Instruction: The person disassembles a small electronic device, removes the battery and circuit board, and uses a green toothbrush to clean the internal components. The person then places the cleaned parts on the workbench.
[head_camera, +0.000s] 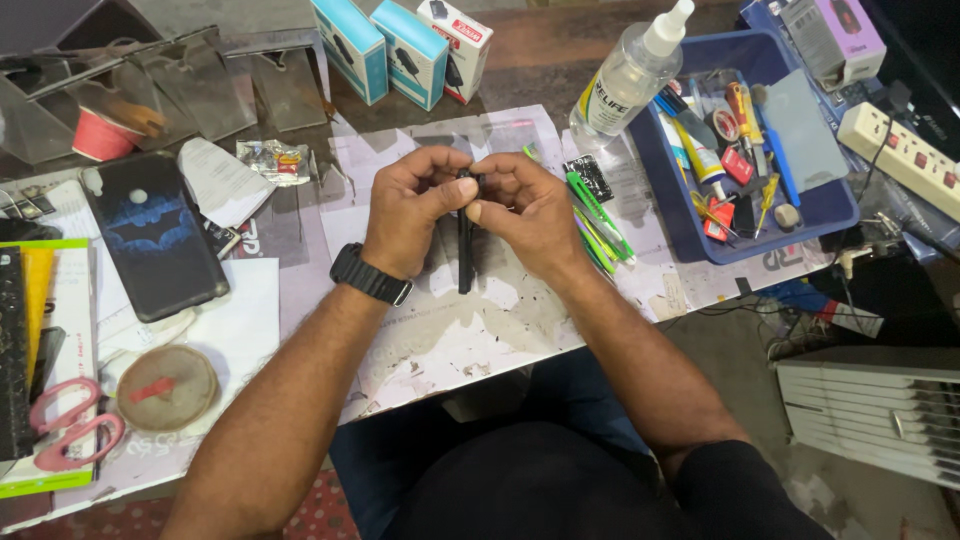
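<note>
Your left hand (415, 205) and right hand (520, 205) both pinch the black phone (465, 250) edge-on — fingers clamped at its top; its bottom rests on the table (480, 330).

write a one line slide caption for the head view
Both hands, left hand and right hand, grip a black phone edge-on over a cluttered table.

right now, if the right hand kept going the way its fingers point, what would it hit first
The right hand points toward the left hand, with a thin black phone held edge-on between them. It already touches the phone; past that it would likely meet the left hand's fingers.
</note>
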